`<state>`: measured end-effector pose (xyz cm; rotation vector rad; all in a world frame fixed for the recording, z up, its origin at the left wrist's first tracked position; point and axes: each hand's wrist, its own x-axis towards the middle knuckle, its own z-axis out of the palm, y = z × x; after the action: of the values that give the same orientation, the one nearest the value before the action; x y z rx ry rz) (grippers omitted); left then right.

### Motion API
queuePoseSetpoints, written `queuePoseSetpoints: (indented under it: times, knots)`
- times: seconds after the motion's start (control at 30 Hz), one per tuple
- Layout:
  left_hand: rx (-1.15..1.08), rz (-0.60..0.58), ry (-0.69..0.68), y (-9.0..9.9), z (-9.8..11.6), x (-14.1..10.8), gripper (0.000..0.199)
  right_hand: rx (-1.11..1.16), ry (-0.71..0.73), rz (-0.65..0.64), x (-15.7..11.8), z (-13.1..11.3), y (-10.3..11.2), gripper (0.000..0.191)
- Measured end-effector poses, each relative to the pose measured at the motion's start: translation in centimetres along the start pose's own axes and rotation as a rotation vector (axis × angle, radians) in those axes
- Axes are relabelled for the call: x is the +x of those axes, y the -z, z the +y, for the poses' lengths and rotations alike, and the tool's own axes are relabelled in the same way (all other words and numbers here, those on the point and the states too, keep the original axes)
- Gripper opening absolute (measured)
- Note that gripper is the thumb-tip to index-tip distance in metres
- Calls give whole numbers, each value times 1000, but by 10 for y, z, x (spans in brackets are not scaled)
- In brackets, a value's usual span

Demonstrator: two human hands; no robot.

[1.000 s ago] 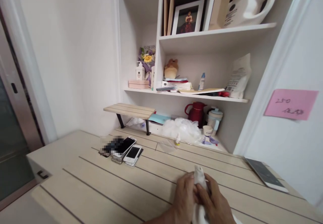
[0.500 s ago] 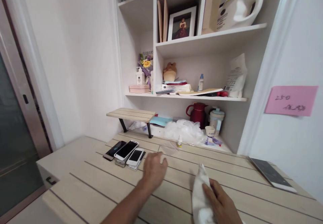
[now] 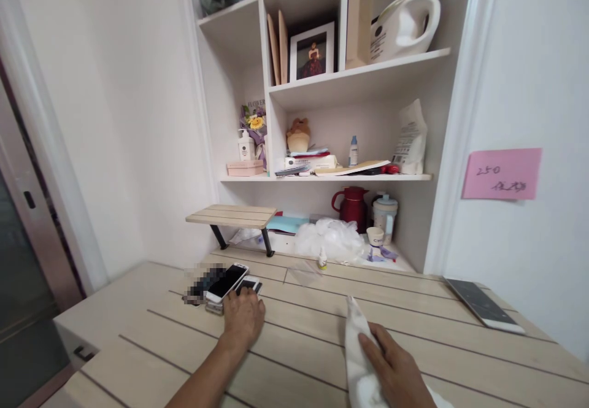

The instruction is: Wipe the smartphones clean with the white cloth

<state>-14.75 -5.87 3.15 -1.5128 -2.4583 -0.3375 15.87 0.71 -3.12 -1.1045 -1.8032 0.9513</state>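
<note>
One phone (image 3: 249, 282) part-hidden, white cloth (image 3: 358, 362) cropped

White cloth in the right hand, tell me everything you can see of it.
The white cloth looks like soft fabric, bunched and folded, its far end narrowing to a point. The right hand grips it from the right, above the tabletop; contact there is unclear. Its near part runs past the picture's lower edge.

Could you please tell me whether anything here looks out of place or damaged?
The crumpled plastic bag bulges untidily before the red thermos jug, and purple scraps lie loose by the small cup. The phone at far right has pale screen marks; I can't tell whether they are cracks.
</note>
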Motion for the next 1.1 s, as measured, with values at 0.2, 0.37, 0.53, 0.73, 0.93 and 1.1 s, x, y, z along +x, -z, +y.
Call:
queuePoseSetpoints:
  times: [0.2, 0.37, 0.53, 0.73, 0.93, 1.1]
  knots:
    - [29, 47, -7, -6, -1, -4, 31, -14, 8, 25, 1, -3, -1, 53]
    - [52, 58, -4, -9, -2, 0, 33, 24, 33, 34, 1, -3, -2, 48]
    - [48, 75, 2, -13, -3, 7, 39, 60, 62, 67, -5, -11, -3, 46]
    - [-47, 101, -51, -18, -8, 8, 44, 49, 58, 49, -5, -17, -1, 47]
    - [-655, 92, 12, -2, 5, 8, 45, 155, 48, 37, -2, -18, 1, 56]
    - [-1280, -166, 182, 3, 51, 2, 40, 409, -20, 35, -3, -18, 3, 71]
